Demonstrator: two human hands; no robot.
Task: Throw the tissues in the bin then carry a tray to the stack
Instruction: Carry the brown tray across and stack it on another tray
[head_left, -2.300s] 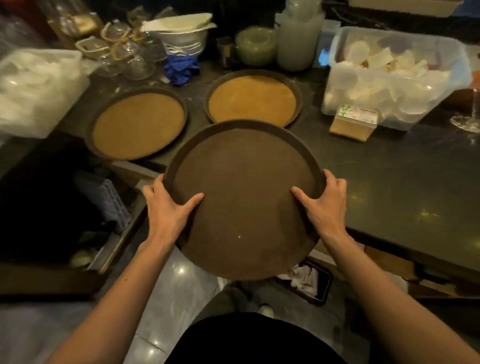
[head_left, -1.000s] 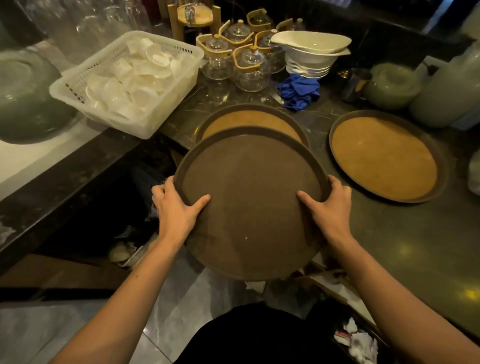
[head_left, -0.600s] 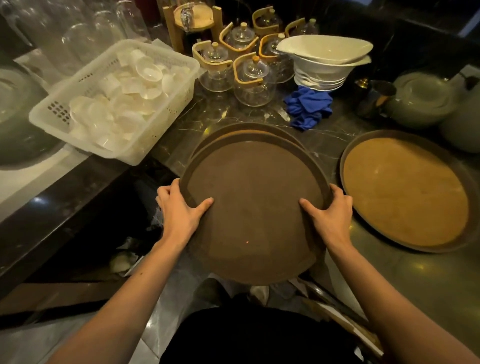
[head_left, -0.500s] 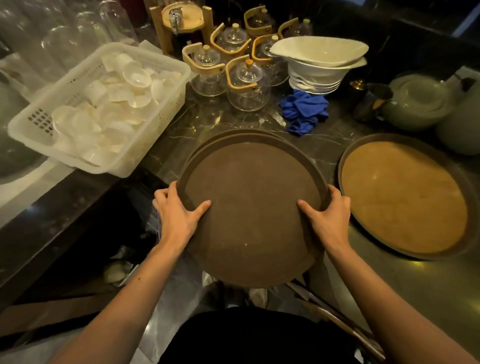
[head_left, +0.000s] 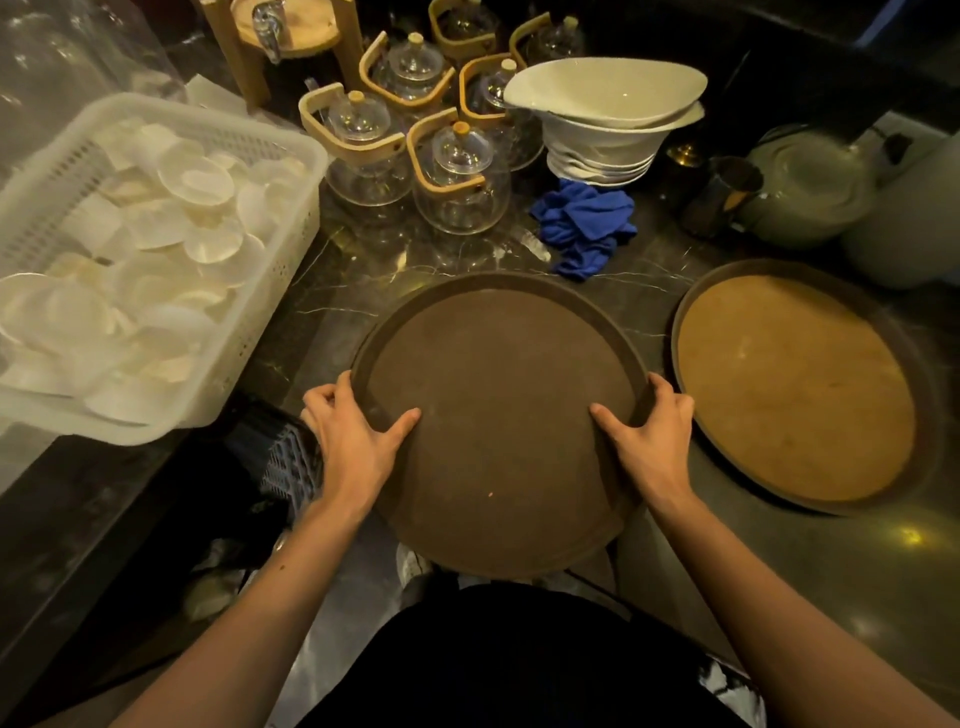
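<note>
A round dark brown tray (head_left: 498, 395) is gripped at its two sides, thumbs on top. My left hand (head_left: 353, 441) clasps the left rim and my right hand (head_left: 649, 441) the right rim. The tray lies over the spot where a tan-lined tray sat on the dark marble counter (head_left: 332, 291), covering it completely; its near half overhangs the counter edge. A second tan-lined tray (head_left: 795, 384) lies on the counter to the right. No tissues or bin are clearly in view.
A white plastic basket of small white dishes (head_left: 140, 260) stands at the left. Behind the tray are several glass teapots with wooden handles (head_left: 457, 176), a blue cloth (head_left: 587, 223), stacked white bowls (head_left: 608, 114) and pale jugs (head_left: 810, 187). A dark crate (head_left: 280, 457) sits below the counter.
The dark tray has moved left and forward, from in front of the two tan trays to directly over the left one, hiding it. Both hands kept their grip.
</note>
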